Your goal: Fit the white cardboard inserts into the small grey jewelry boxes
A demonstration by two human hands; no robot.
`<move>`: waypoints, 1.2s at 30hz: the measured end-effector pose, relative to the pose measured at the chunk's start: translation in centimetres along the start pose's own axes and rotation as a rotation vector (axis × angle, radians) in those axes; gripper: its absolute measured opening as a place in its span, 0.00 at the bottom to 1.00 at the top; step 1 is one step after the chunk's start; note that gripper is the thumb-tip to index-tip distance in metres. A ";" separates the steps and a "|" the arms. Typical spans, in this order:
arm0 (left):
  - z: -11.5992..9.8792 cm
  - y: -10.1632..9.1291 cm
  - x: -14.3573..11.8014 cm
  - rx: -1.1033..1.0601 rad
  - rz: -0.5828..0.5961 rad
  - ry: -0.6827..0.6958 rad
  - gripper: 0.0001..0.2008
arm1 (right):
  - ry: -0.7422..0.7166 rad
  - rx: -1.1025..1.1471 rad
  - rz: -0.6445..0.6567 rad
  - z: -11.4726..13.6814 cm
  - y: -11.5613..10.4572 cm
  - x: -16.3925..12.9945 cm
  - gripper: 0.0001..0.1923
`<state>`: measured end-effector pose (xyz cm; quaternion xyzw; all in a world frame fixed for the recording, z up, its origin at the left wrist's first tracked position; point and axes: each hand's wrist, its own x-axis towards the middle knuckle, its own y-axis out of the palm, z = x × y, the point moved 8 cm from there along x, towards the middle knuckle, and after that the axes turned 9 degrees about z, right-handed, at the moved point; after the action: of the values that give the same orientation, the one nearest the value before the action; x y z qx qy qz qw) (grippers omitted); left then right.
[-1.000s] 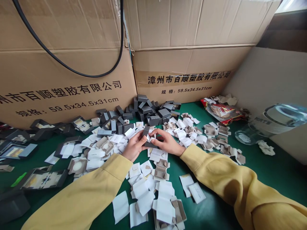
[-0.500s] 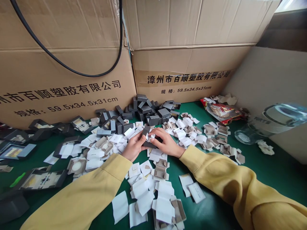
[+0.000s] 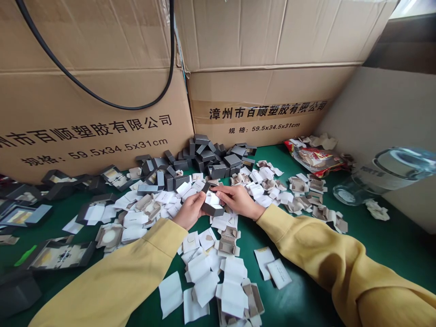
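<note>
My left hand [image 3: 191, 210] grips a small dark grey box [image 3: 214, 210] by its left side, thumb on top. The box is tilted open and a white insert [image 3: 211, 199] shows inside it. My right hand [image 3: 240, 200] reaches over from the right, its fingers drawn together at the raised lid and right edge of the same box; its fingertips are partly hidden. Beneath and around both hands lie loose white card pieces [image 3: 166, 197].
Closed dark boxes [image 3: 218, 159] are heaped behind my hands. Opened boxes [image 3: 61, 254] lie at the left. Folded card inserts [image 3: 229, 240] spread in front. A red snack bag [image 3: 316, 159] and a clear glass cup [image 3: 384, 177] are at the right. Large cartons [image 3: 272, 100] wall the back.
My right hand has shifted slightly right and its fingers have straightened. The box now shows more of its white inside, which the fingers covered before. My left hand keeps its hold.
</note>
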<state>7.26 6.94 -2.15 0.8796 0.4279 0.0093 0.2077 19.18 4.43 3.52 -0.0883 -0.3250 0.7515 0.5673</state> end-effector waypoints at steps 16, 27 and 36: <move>-0.2 0.2 -0.1 0.050 0.039 0.038 0.29 | 0.068 -0.167 -0.054 0.4 0.8 -0.8 0.15; -0.2 0.0 -0.1 0.054 0.033 0.063 0.30 | 0.078 0.175 -0.251 -0.8 -0.3 -0.8 0.23; -1.6 0.2 -0.3 0.315 0.012 0.162 0.29 | 0.178 0.155 -0.164 -1.3 0.1 -0.5 0.14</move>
<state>6.89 7.13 -0.54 0.9001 0.4344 0.0141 0.0321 19.91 4.45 2.32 -0.0837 -0.2206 0.7148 0.6583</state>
